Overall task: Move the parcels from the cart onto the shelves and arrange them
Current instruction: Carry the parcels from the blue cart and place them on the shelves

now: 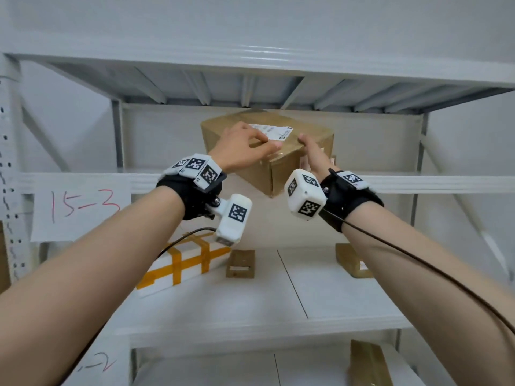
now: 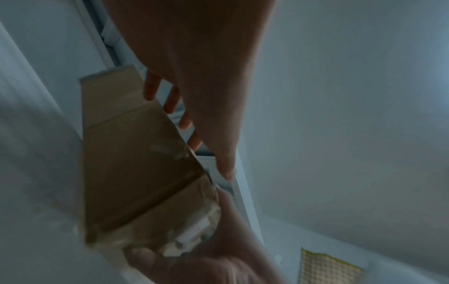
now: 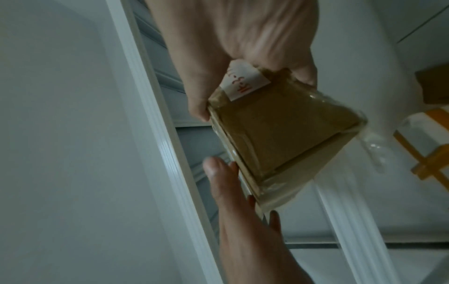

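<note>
A brown cardboard parcel (image 1: 289, 160) with a white shipping label sits turned at an angle on the upper shelf (image 1: 145, 181), one corner jutting over the front edge. My left hand (image 1: 248, 146) lies on its top face with the fingers (image 2: 150, 90) stretched out straight and the thumb along the near edge. My right hand (image 1: 312, 154) grips the parcel's right front corner, thumb on top and fingers curled round the side (image 3: 303, 75). In the right wrist view the parcel (image 3: 279, 130) carries a small white tag with red writing.
A paper sign reading "15-3" (image 1: 80, 207) hangs on the shelf front. The shelf below holds a white parcel with orange tape (image 1: 184, 260) and two small cardboard boxes (image 1: 240, 263) (image 1: 351, 260). Another brown parcel (image 1: 367, 363) lies lower down. A perforated upright (image 1: 11, 162) stands at the left.
</note>
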A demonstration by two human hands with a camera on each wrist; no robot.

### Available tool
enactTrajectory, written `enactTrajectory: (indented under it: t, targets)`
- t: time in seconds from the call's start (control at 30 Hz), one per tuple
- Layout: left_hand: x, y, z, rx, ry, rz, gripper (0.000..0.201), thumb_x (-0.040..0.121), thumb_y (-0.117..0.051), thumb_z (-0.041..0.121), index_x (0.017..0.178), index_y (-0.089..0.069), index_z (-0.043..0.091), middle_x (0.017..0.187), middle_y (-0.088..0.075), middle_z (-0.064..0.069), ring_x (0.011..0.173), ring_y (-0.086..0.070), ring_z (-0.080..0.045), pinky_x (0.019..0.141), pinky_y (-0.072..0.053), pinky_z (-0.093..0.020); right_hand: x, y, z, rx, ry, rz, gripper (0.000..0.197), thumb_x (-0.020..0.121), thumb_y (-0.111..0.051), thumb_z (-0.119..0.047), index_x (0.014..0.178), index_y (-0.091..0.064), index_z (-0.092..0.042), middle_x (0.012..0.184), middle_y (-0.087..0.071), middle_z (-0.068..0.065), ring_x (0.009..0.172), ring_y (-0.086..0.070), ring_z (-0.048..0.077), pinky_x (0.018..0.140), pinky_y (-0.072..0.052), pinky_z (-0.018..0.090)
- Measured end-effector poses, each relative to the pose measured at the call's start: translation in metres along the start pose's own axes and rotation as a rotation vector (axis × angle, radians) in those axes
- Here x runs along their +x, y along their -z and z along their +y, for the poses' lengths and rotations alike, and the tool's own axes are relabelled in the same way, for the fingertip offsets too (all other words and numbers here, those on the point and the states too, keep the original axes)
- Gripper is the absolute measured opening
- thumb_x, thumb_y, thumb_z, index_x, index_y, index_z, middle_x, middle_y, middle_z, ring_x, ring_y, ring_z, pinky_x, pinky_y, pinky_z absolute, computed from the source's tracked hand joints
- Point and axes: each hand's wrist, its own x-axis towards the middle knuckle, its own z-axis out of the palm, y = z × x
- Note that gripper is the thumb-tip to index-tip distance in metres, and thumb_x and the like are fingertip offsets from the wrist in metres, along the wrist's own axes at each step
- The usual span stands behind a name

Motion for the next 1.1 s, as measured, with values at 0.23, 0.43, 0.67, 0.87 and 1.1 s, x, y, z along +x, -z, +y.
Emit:
enactTrajectory:
  t: [0.23,0.43,0.67,0.87,1.1]
  targets:
    - [0.011,-0.012,-0.03,0.072,-0.029,-0.062,0.081,0.065,-0.077,0.062,0.133,-0.053,0.026,0.133,-0.043,-0.002,0.126,-0.041,-0.023,0.11,-0.036,-0.041,0.031,-0.033,0.033,0.022,-0.105,0.116,0.103,0.051,-0.082,-0.063,0.136,-0.049,-0.015,0.116,-0.069,0.018,0.086,-0.074,0.037,0.059,-0.058,0.052]
    - [0.04,-0.003,-0.05,-0.094,0.004,-0.072,0.061,0.075,-0.077,0.048,0.126,-0.058,0.02,0.119,-0.048,-0.003,0.103,-0.049,-0.016,0.09,-0.04,-0.026,0.04,-0.03,0.025,-0.137,0.054,0.529,0.091,0.068,-0.054,-0.07,0.138,-0.041,-0.012,0.143,-0.046,0.009,0.125,-0.049,0.033,0.105,-0.041,0.042]
    - [0.067,-0.016,-0.094,-0.216,0.103,-0.165,0.058,0.082,-0.074,0.04,0.132,-0.052,0.021,0.127,-0.059,-0.002,0.118,-0.056,-0.02,0.104,-0.043,-0.034,0.067,-0.006,0.011,-0.391,0.362,0.315,0.041,0.091,-0.059,-0.025,0.129,-0.049,-0.016,0.117,-0.055,0.003,0.096,-0.057,0.016,0.078,-0.05,0.028]
    - [0.09,-0.039,-0.119,-0.105,0.104,-0.003,0.07,0.079,-0.077,0.038,0.137,-0.043,0.018,0.137,-0.038,-0.01,0.12,-0.048,-0.023,0.105,-0.039,-0.032,0.108,-0.012,0.014,-0.744,0.547,0.229,0.038,0.088,-0.057,-0.014,0.123,-0.052,-0.027,0.12,-0.045,0.005,0.107,-0.056,0.026,0.101,-0.049,0.04]
    - [0.121,-0.056,-0.132,0.057,0.201,0.005,0.047,0.082,-0.062,0.009,0.124,-0.043,0.019,0.126,-0.03,-0.012,0.095,-0.057,-0.034,0.092,-0.049,-0.042,0.146,-0.025,0.016,-0.887,0.472,0.096,0.038,0.091,-0.059,-0.018,0.129,-0.055,-0.016,0.135,-0.041,0.01,0.105,-0.061,0.025,0.103,-0.05,0.038]
